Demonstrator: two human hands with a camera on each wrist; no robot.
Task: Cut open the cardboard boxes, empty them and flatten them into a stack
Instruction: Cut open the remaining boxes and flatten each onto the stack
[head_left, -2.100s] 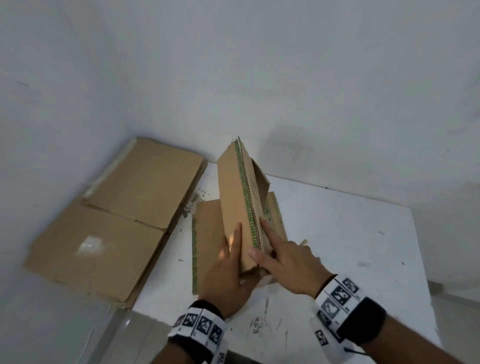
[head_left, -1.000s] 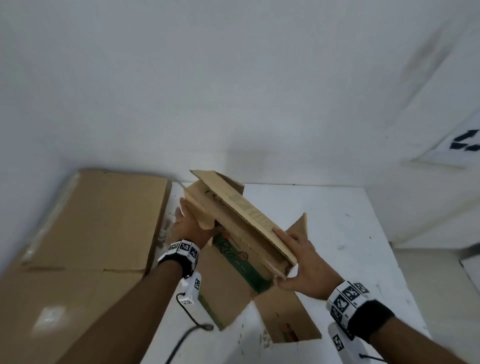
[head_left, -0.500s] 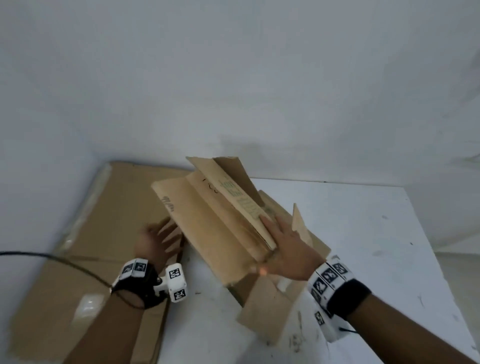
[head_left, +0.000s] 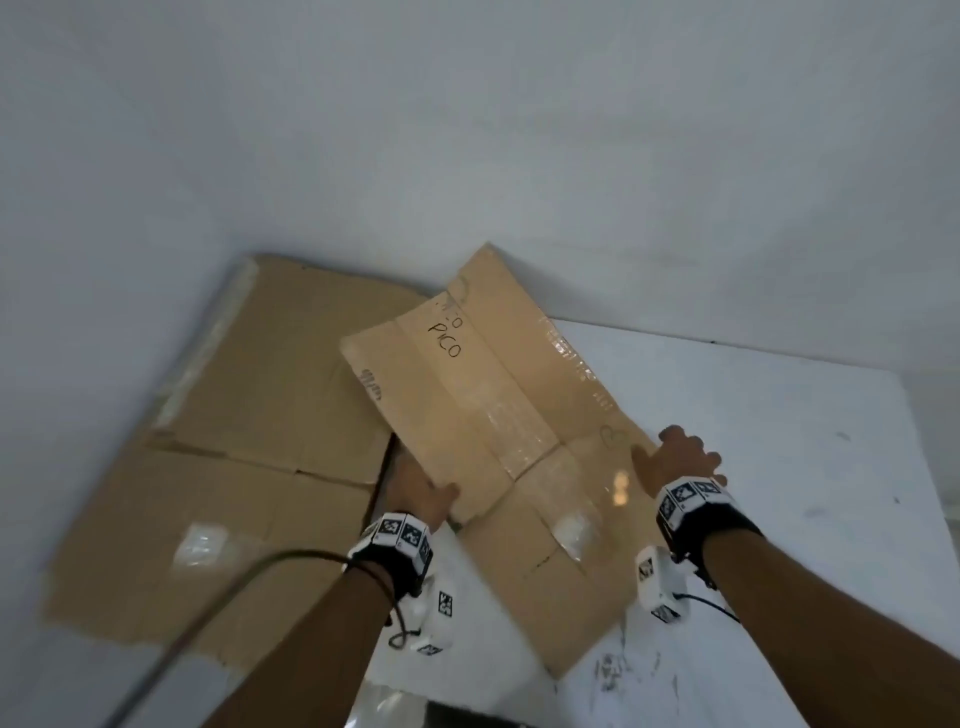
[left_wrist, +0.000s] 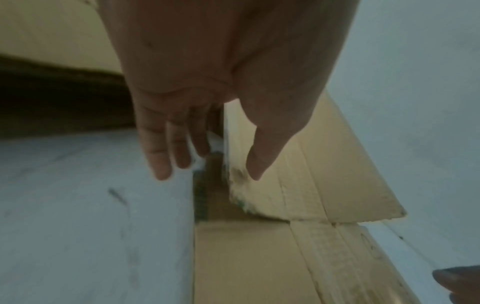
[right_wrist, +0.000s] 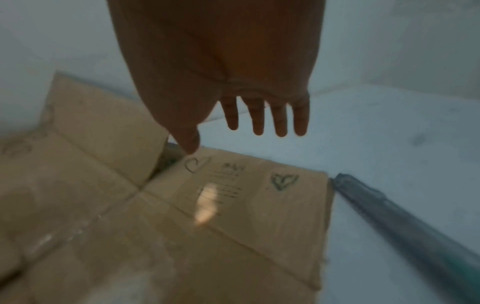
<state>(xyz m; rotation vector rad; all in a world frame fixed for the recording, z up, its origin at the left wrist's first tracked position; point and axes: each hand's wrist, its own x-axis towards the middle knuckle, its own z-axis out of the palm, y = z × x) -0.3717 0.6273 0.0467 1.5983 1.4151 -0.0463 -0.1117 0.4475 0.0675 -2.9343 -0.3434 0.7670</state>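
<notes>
A flattened cardboard box with taped seams and "PICO" written on it lies on the white table. Its far left corner overlaps the cardboard stack. My left hand holds the box's left flap edge, thumb on top and fingers underneath. In the left wrist view the flap sits between the thumb and the straight fingers. My right hand lies palm down at the box's right edge. Its fingers are spread over the table, and the thumb touches the cardboard near a drawn heart.
A stack of large flattened cardboard lies left of the table against the wall. A cable trails from my left wrist over that stack. A dark grey strip runs beside the box's right edge. White walls close in behind and to the left.
The half-folded box has come down flat on the table, outer side up. My left hand moved from the stack to the box's left edge. My right hand shifted to its right edge.
</notes>
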